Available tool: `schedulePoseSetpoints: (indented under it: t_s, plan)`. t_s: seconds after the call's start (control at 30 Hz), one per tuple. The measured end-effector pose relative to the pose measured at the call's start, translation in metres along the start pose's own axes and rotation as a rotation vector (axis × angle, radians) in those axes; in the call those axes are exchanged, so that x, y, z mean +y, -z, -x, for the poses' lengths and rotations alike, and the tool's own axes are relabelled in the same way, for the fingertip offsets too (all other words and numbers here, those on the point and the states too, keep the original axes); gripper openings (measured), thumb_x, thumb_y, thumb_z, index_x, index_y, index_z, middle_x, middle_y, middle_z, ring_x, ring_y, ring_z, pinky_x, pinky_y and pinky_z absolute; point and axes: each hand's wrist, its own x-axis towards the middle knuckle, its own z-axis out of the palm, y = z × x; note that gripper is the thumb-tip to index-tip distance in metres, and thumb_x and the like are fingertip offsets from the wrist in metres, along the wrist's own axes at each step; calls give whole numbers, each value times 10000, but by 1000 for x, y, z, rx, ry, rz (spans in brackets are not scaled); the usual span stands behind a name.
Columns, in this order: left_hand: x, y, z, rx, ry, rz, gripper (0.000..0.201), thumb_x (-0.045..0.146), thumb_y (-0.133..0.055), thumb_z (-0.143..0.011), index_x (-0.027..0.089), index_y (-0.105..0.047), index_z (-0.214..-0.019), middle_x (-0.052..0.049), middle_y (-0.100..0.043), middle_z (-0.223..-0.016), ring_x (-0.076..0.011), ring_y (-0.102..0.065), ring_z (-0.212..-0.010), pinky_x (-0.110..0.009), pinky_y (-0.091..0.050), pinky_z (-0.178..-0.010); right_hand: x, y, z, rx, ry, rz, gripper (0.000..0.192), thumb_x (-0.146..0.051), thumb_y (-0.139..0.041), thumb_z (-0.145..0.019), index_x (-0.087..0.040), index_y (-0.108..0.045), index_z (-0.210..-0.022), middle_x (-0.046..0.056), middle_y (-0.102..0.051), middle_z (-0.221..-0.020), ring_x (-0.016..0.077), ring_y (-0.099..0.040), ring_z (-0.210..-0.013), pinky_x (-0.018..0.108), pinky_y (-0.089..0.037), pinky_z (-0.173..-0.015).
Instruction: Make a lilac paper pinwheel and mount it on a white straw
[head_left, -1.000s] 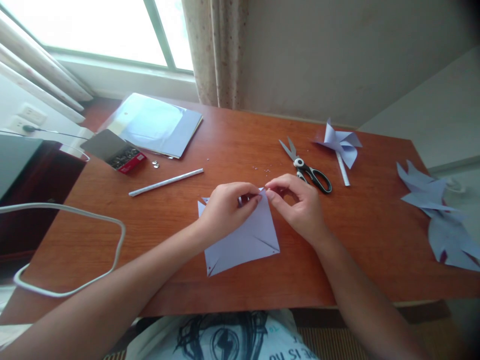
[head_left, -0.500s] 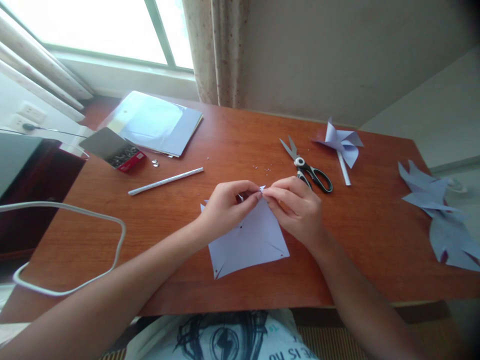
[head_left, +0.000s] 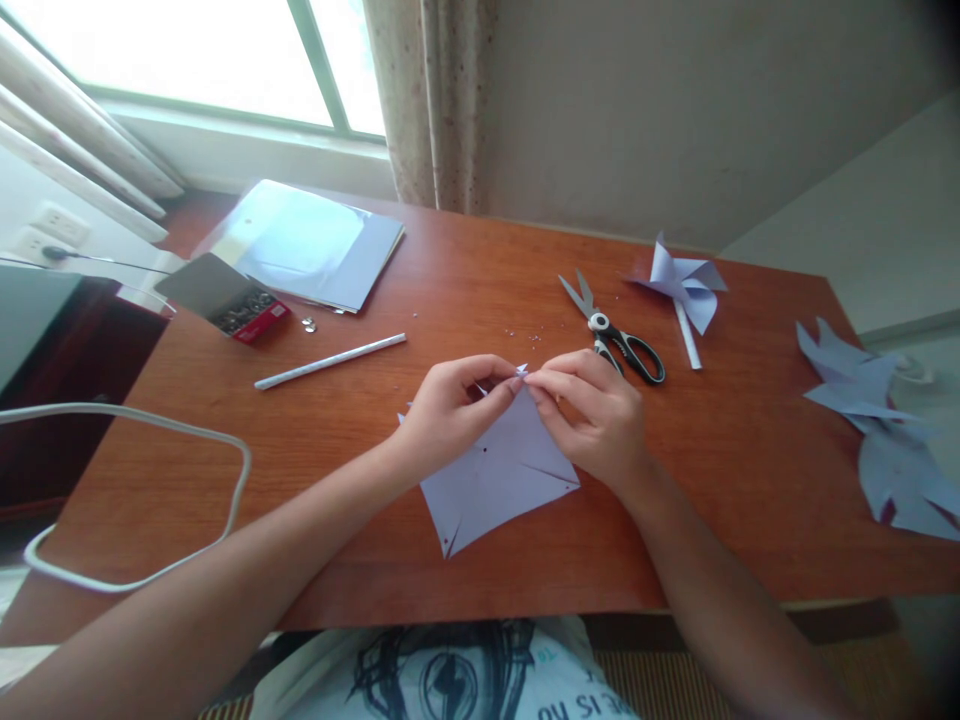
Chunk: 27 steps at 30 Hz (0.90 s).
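Observation:
A pale blue paper square (head_left: 499, 475) with slits cut in from its corners lies on the reddish wooden table (head_left: 465, 270). My left hand (head_left: 450, 410) and my right hand (head_left: 592, 410) meet at the sheet's far corner, fingertips pinching the paper tip there. The corner is lifted slightly off the table. A small dark dot marks the sheet near its middle.
Black-handled scissors (head_left: 619, 335) lie just beyond my right hand. A finished paper pinwheel (head_left: 682, 285) on a white stick sits behind them. A white rolled stick (head_left: 330, 362), a red box of pins (head_left: 240, 305), a paper stack (head_left: 307, 245), blue offcuts (head_left: 874, 420) and a white cable (head_left: 135, 500) surround the sheet.
The paper square has turned slightly and shifted right under my hands. Both hands stay pinched at its far corner, my right hand closing in on my left.

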Motion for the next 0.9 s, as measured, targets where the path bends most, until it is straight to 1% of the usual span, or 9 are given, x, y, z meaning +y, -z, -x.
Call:
schedulePoseSetpoints:
  t_s: [0.17,0.27,0.33,0.43,0.53,0.67,0.77,0.9]
  plan:
    - [0,1,0,2,28,21,208,303,-641,-885,125,-717,-809,-23,-644,-700,-108,-512,-612,-198,-401,-518,-5,3,-4,21,-179,-142,122,-187,-624,-916,-261,-721,-923,39,-708,-885,187,-653,-789,342,-550,-683]
    - [1,1,0,-12,26,-25,217,300,-633,-891,123,-710,-792,-17,-627,-689,-104,-502,-607,-202,-397,-525,-3,4,-6,17,-295,-243,112,-223,-606,-937,-252,-713,-921,33,-710,-904,183,-661,-830,321,-546,-694]
    - [2,1,1,-35,11,-76,215,294,-629,-897,122,-717,-800,-5,-612,-672,-96,-477,-589,-202,-384,-525,-1,3,-7,-16,-359,-329,96,-252,-613,-942,-248,-709,-935,29,-712,-920,181,-666,-854,313,-545,-710]
    - [2,0,2,-80,-31,-159,204,265,-615,-905,124,-735,-819,9,-599,-647,-87,-455,-578,-198,-369,-531,1,1,-6,-89,-384,-415,56,-260,-652,-919,-238,-699,-897,16,-701,-882,171,-657,-825,306,-533,-712]
    - [1,-1,2,-93,-70,-227,208,235,-596,-914,127,-745,-816,13,-610,-638,-83,-458,-577,-192,-366,-538,2,1,-6,-137,-388,-440,79,-237,-660,-905,-225,-682,-830,9,-684,-826,163,-637,-780,304,-519,-701]
    - [1,-1,3,-88,-78,-278,197,230,-603,-915,137,-757,-834,10,-650,-662,-84,-479,-580,-190,-378,-547,4,2,-6,-196,-497,-496,86,-283,-677,-894,-221,-679,-834,12,-687,-823,170,-636,-775,308,-523,-700]
    - [0,-1,2,-91,-77,-293,183,222,-610,-909,143,-760,-841,7,-671,-680,-86,-494,-584,-190,-386,-554,5,2,-6,-218,-576,-562,112,-311,-699,-874,-214,-671,-825,12,-687,-814,168,-639,-762,301,-527,-690]
    - [-2,0,1,-104,-81,-295,169,215,-611,-902,147,-756,-848,4,-681,-690,-89,-505,-589,-191,-395,-554,7,2,-7,-225,-604,-565,164,-347,-711,-862,-214,-646,-790,3,-666,-763,159,-617,-720,282,-509,-636]
